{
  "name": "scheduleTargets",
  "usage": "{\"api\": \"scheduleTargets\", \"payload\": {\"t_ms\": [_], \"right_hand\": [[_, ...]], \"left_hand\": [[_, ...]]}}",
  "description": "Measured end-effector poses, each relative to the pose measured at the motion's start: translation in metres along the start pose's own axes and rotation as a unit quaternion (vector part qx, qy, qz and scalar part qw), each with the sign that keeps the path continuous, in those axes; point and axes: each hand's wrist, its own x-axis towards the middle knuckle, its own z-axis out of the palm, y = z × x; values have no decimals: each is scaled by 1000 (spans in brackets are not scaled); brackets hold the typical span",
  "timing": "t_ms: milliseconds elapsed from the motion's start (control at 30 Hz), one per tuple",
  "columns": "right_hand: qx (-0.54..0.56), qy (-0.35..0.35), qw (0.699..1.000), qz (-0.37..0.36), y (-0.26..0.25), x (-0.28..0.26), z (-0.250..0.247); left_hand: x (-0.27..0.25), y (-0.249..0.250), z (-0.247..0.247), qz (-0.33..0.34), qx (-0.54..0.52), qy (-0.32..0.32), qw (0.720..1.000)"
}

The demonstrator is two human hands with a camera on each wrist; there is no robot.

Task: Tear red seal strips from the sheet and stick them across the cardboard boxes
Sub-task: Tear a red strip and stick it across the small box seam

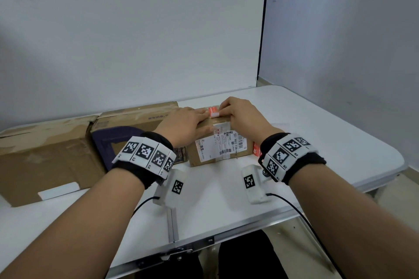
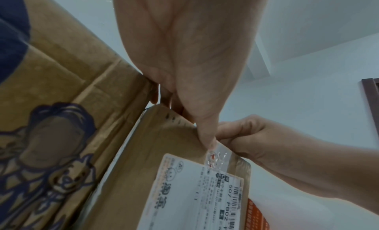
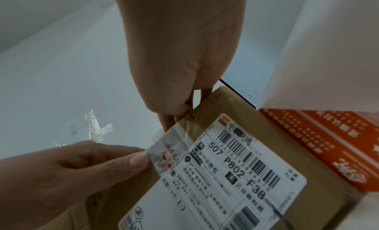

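A small cardboard box [image 1: 204, 156] with a white shipping label stands mid-table. A red seal strip [image 1: 212, 110] lies across its far top edge, white at its right end. My left hand [image 1: 204, 118] lies flat on the box top, fingers straight and pressing the strip's left part, thumb [image 2: 207, 136] down the front face. My right hand [image 1: 224, 110] pinches the strip's white end with curled fingers. The red seal sheet [image 3: 317, 144] lies on the table right of the box, partly behind my right wrist in the head view.
Two bigger cardboard boxes stand left of the small one: one with purple print [image 1: 136, 124] right against it, one plain and worn [image 1: 45, 154] at the far left. The white table [image 1: 317, 142] extends right to its edge. A white wall rises close behind.
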Motion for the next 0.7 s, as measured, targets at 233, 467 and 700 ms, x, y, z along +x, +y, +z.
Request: {"api": "scheduleTargets", "payload": {"t_ms": [233, 467, 700], "right_hand": [[50, 22, 998, -5, -5, -14, 0], [114, 86, 990, 17, -6, -23, 3], [174, 99, 977, 66, -8, -23, 6]], "left_hand": [[1, 0, 1, -13, -11, -1, 1000], [-2, 1, 4, -8, -3, 14, 1000], [-1, 3, 4, -5, -3, 30, 1000]]}}
